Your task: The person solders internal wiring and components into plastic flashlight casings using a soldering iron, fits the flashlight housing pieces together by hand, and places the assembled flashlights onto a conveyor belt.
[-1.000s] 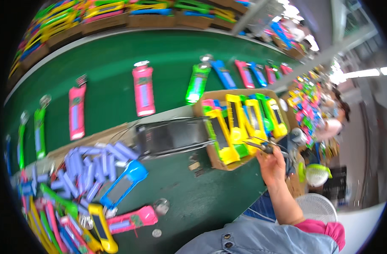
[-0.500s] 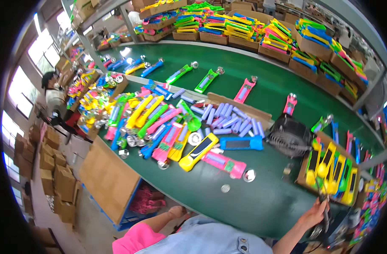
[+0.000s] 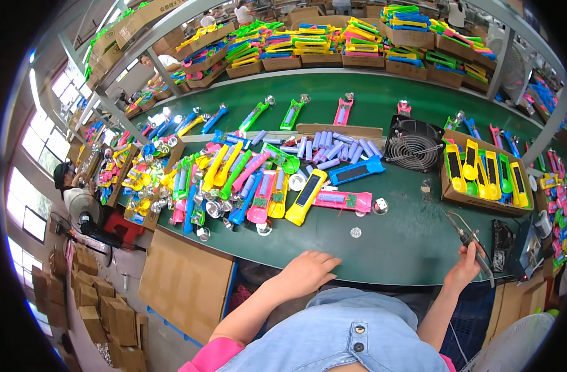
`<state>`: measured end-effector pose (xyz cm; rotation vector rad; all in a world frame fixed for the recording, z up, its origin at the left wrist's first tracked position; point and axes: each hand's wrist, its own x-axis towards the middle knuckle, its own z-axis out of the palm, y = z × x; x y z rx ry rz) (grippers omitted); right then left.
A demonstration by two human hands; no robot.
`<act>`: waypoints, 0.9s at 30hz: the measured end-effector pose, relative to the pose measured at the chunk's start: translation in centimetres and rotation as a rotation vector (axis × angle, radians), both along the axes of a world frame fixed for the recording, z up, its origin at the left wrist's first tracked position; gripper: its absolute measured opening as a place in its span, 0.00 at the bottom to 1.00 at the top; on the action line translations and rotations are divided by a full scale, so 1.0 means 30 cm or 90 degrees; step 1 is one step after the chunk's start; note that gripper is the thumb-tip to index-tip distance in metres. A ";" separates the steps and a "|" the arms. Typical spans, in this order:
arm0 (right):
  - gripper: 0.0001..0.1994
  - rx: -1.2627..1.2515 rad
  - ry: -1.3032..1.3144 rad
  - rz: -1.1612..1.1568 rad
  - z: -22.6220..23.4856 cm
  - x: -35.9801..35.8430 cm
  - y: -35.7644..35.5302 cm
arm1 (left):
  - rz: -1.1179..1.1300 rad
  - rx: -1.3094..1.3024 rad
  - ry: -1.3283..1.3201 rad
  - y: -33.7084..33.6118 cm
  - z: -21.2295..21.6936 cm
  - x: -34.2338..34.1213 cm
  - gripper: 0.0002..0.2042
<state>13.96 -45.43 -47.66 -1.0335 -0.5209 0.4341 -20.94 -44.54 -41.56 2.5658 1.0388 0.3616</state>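
My right hand, at the right by the table's front edge, is wrapped round a soldering iron whose thin metal tip points up and left. My left hand lies over the front edge, palm down, fingers stretched, with nothing in it. Beyond it lies a small round silvery disc. Further off is an open pink plastic lamp shell with a purple battery and a green board; a shiny reflector is at its right end. Beside it rest a yellow shell and a blue shell, both with dark panels.
Purple batteries lie heaped behind the shells, with colourful shells and reflectors piled left. A black fan stands near a carton of paneled shells. Lamp parts line the green belt. A dark box sits at the right edge.
My view has turned and shifted right. My left hand has come up from below the table edge to lie over it. My right hand still grips the soldering iron, now held further from the carton.
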 end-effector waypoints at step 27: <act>0.10 -0.216 -0.070 -0.141 -0.105 0.149 0.066 | 0.466 -0.309 0.433 1.359 -0.046 -1.009 0.35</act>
